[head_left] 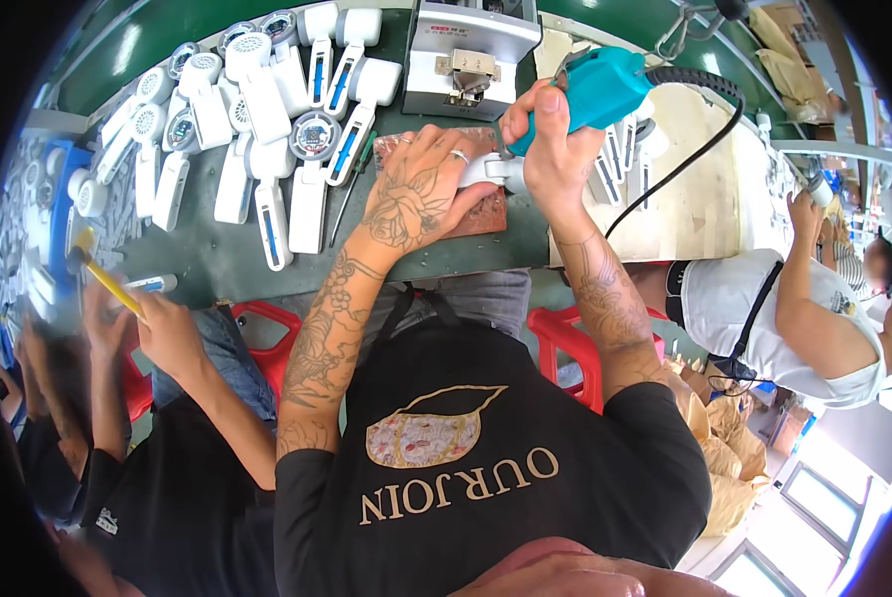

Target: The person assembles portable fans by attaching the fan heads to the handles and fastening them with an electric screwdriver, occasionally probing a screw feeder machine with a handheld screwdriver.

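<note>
A teal electric screwdriver [593, 95] is gripped in my right hand [557, 149], its body tilted up to the right and its black coiled cable trailing from the rear. My left hand [411, 194] presses a white handheld fan piece [495, 171] down on a reddish-brown pad [483, 217]. The screwdriver's nose points down at the joint of this piece, right beside my left fingertips. My right fingers hide part of the tip, so contact with a screw cannot be made out. Much of the fan piece lies hidden under my left hand.
Several white handheld fans [262, 104] crowd the green table on the left, some with open heads. A grey metal box machine [471, 60] stands behind the pad. A thin screwdriver [351, 189] lies left of my hand. Cardboard [694, 179] covers the right. A neighbour's hand holds a yellow-handled hammer [112, 284].
</note>
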`<action>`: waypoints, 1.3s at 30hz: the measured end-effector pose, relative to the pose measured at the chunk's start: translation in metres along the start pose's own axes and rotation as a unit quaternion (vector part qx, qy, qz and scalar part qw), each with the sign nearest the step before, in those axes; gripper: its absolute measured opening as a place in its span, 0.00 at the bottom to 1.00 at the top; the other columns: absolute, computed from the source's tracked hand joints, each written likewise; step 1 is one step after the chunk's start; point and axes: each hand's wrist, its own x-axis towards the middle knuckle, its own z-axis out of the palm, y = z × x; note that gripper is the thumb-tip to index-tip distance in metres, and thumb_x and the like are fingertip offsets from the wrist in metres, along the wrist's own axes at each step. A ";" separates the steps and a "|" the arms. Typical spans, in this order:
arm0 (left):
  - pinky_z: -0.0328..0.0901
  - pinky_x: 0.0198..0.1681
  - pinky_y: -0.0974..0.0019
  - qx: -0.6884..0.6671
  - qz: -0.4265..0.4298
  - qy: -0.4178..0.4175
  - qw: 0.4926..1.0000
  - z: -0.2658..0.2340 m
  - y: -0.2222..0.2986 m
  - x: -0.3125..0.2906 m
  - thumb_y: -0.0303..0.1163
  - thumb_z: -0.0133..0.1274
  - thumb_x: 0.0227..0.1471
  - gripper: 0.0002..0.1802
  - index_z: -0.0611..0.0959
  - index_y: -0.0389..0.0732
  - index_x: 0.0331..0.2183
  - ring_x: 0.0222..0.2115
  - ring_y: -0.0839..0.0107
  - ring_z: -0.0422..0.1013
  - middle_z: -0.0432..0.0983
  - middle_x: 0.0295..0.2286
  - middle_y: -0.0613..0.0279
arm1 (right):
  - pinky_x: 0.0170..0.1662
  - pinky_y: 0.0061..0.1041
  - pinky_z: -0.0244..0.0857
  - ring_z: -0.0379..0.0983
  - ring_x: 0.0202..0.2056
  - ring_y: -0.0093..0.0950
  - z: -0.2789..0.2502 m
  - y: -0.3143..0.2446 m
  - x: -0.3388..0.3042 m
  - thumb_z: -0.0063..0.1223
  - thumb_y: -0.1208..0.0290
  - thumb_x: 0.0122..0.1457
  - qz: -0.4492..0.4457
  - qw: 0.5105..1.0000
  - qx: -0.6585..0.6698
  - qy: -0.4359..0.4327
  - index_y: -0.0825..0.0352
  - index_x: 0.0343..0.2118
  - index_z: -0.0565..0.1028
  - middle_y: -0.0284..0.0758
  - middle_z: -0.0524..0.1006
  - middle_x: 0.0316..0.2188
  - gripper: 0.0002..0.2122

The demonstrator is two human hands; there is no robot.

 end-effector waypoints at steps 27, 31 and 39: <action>0.63 0.53 0.52 -0.022 0.014 0.007 1.000 0.000 -0.004 -0.003 0.44 0.52 0.60 0.20 0.83 0.41 0.48 0.46 0.57 0.69 0.76 0.42 0.57 | 0.27 0.28 0.64 0.68 0.22 0.26 0.004 -0.036 0.007 0.53 0.50 0.68 0.013 1.000 0.019 -0.016 0.75 0.39 0.72 0.34 0.70 0.20 0.24; 0.63 0.54 0.51 -0.009 0.003 0.006 1.000 0.000 -0.005 -0.004 0.44 0.52 0.60 0.20 0.83 0.44 0.49 0.46 0.58 0.69 0.76 0.42 0.60 | 0.28 0.29 0.65 0.68 0.22 0.26 -0.002 -0.039 -0.010 0.54 0.49 0.68 0.031 0.999 0.024 -0.013 0.75 0.40 0.72 0.34 0.69 0.19 0.25; 0.64 0.53 0.52 -0.006 -0.001 0.000 1.000 0.000 -0.003 -0.005 0.44 0.53 0.60 0.20 0.83 0.46 0.49 0.47 0.59 0.69 0.77 0.43 0.61 | 0.27 0.28 0.66 0.70 0.21 0.26 -0.009 -0.028 -0.019 0.54 0.50 0.68 0.024 1.000 0.012 -0.014 0.75 0.39 0.73 0.34 0.71 0.19 0.24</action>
